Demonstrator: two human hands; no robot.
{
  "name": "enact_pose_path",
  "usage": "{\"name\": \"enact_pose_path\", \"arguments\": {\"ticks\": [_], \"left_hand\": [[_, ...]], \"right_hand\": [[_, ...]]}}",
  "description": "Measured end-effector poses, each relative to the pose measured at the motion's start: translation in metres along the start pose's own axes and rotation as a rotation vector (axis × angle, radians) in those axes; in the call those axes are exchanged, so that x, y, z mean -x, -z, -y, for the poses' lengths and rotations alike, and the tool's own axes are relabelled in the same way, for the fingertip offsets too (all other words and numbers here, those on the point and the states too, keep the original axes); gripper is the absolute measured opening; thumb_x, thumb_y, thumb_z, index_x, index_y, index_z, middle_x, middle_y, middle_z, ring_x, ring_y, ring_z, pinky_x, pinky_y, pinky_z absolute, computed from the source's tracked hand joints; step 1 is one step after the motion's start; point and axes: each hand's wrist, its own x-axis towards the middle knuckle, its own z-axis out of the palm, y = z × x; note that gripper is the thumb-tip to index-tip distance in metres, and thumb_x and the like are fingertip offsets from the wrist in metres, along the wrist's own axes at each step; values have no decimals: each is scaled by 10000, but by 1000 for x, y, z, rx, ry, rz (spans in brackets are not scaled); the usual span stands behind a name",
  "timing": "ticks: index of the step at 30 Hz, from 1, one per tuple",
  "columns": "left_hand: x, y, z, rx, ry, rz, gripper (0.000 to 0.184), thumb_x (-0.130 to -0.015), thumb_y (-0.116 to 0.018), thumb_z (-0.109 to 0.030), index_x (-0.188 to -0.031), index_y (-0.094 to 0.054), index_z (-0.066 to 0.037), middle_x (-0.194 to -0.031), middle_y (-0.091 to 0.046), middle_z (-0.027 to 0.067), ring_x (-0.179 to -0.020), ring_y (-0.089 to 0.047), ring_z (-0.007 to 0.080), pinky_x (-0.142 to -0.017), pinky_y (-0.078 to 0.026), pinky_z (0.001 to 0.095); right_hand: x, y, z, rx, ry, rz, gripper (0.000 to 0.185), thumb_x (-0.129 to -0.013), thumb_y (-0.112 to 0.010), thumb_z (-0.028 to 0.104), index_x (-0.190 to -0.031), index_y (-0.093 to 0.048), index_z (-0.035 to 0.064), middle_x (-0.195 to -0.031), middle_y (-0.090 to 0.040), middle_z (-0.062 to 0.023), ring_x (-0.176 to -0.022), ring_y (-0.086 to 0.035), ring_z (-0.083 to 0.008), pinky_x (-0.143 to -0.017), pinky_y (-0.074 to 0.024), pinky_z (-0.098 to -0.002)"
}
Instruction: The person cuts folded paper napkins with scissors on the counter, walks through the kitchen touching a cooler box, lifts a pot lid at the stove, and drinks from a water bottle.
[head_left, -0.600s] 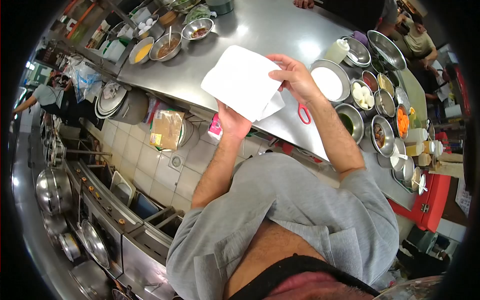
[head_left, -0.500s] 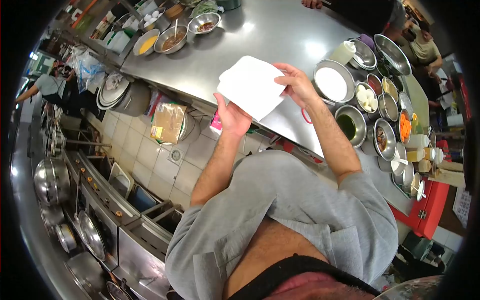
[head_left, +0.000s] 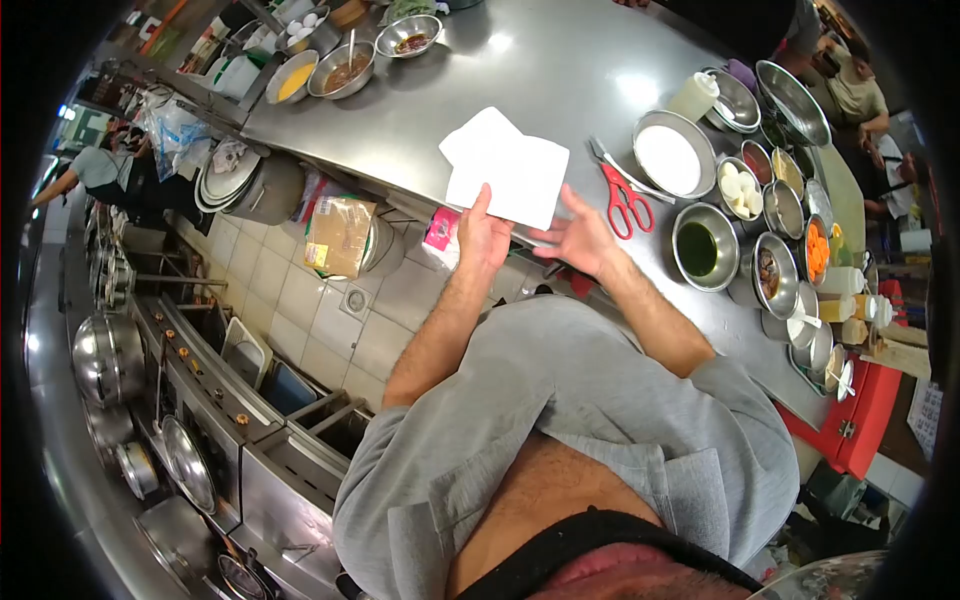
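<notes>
White sheets (head_left: 515, 175), fanned apart into two overlapping parts, lie over the near edge of the steel counter (head_left: 540, 80). My left hand (head_left: 484, 237) holds their lower edge, its thumb on top and the other fingers partly hidden beneath. Just right of the sheets, my right hand (head_left: 583, 235) has its fingers spread and nothing in it. Red-handled scissors (head_left: 628, 203) rest on the counter beyond that hand. A bowl of white contents (head_left: 668, 158) and a bowl of green liquid (head_left: 703, 247) stand to their right.
Several ingredient bowls, among them one with orange pieces (head_left: 815, 250), crowd the right side, near a squeeze bottle (head_left: 694, 98). Sauce bowls (head_left: 342, 72) stand at the back left. A cardboard box (head_left: 341, 238) sits below the counter. Other people are at the far left and upper right.
My right hand has let go of the sheets and moved down toward me, fingers spreading. The sheets have turned and fanned out, and my left hand has closed on them. The scissors have come into full view.
</notes>
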Motion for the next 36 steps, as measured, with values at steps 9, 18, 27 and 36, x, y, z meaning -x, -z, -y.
{"name": "enact_pose_path", "arguments": {"ticks": [9,18,27,36], "left_hand": [[13,15,2,-225,29,-53,493,-831,-526,-87,-1261,-308,15,-1177,-471,154,-1056,-508,263,-873,-444,384],[49,17,24,-2167,-677,709,876,-630,-762,-238,-1354,-275,-167,-1322,-267,166,-1277,-190,298,-979,-239,551],[14,25,52,-2165,-778,963,570,-732,-664,-282,-1244,-447,-158,-1316,-389,69,-1247,-314,261,-987,-251,543],[15,15,50,-2181,-767,980,527,-753,-632,-228,-1243,-451,-159,-1306,-396,73,-1230,-338,271,-972,-272,507]], "right_hand": [[-10,40,50,587,146,17,684,-712,-538,-33,-1340,-295,89,-983,-556,-75,-830,-549,-138,-606,-442,-265],[-57,75,80,1190,30,84,607,-545,-484,47,-1147,-566,51,-701,-514,-17,-540,-433,-75,-396,-322,-227],[-35,80,63,1375,657,-242,422,-698,-545,103,-1117,-563,52,-800,-561,-153,-730,-546,-305,-690,-441,-413],[0,103,31,1639,642,-579,474,-721,-603,91,-1177,-495,21,-925,-559,-205,-846,-555,-326,-796,-447,-409]]}}
